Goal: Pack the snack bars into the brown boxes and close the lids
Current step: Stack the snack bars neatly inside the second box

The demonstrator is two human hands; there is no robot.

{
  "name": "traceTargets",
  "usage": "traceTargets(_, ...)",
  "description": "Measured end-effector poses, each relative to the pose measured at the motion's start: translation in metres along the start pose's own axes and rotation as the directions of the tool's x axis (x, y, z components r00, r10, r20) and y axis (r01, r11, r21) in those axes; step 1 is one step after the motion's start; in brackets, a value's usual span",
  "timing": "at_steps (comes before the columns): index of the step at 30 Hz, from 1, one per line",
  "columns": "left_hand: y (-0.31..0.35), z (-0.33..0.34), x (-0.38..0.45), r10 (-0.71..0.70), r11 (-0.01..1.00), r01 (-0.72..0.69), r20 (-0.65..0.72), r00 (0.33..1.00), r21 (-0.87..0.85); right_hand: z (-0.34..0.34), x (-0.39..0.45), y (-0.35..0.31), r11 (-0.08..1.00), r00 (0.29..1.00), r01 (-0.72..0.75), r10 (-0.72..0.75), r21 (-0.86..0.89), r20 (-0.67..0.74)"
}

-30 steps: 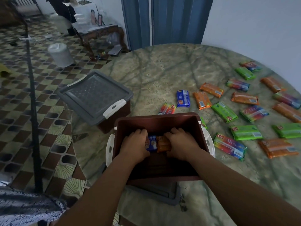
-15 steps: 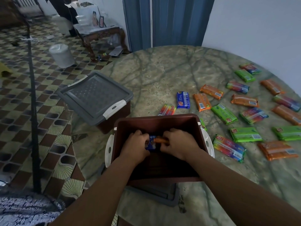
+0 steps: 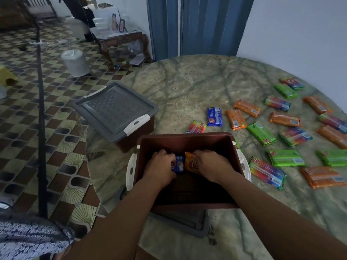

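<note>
hands (image 3: 185, 165) hold two bars (image 3: 185, 163) in box (image 3: 185, 140)

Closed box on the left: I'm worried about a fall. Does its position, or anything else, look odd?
Yes. The closed brown box with the grey lid sits at the table's left edge, one corner seemingly overhanging the floor. A grey lid lies under the open box.

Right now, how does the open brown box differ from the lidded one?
The open brown box has no lid on; the lidded box wears a grey lid with white latches. The open box sits nearer, both hands inside with snack bars; the lidded box sits farther left, untouched. Both are brown, on the marble table.
</note>
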State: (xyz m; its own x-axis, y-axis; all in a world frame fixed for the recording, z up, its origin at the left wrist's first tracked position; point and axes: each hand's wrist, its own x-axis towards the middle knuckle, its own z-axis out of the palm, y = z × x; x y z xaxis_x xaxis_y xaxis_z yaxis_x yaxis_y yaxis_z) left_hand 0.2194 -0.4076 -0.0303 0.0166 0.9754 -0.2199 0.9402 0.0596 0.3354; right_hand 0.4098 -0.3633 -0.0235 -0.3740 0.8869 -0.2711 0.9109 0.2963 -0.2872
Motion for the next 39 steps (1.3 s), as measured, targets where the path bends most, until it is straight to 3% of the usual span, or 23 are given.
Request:
traceTargets(8, 0.000, 0.001, 0.000, 0.010, 1.000, -0.010, 0.001, 1.000, 0.011, 0.002, 0.003, 0.006, 0.996, 0.991, 0.069, -0.074, -0.050, -0.113)
traceTargets(11, 0.000, 0.002, 0.000, 0.013, 1.000, -0.013, -0.004, 1.000, 0.026, 0.002, 0.000, 0.005, 0.981, 0.987, 0.110, -0.127, -0.158, -0.100)
traceTargets(14, 0.001, 0.002, 0.001, 0.017, 0.999, -0.016, -0.006, 1.000, 0.036, 0.003, -0.004, 0.003, 0.985, 0.989, 0.108, -0.120, -0.131, -0.084)
traceTargets(19, 0.001, 0.001, 0.000, 0.025, 0.999, -0.024, -0.002, 1.000, 0.038, 0.001, -0.002, 0.004, 0.955, 0.991, 0.132, -0.130, -0.267, 0.027)
traceTargets(24, 0.001, 0.001, -0.001, 0.042, 0.998, -0.042, -0.003, 0.999, 0.053, 0.000, -0.001, 0.003, 0.945, 0.980, 0.196, -0.192, -0.260, 0.041)
traceTargets(35, 0.001, 0.001, 0.001, 0.043, 0.998, -0.044, 0.011, 0.999, 0.049, -0.002, -0.003, 0.002, 0.950, 0.980, 0.196, -0.197, -0.244, 0.018)
traceTargets(39, 0.005, -0.015, -0.004, 0.065, 0.997, -0.064, 0.005, 0.998, -0.043, -0.013, -0.012, -0.001, 0.988, 0.982, 0.135, -0.143, -0.070, -0.125)
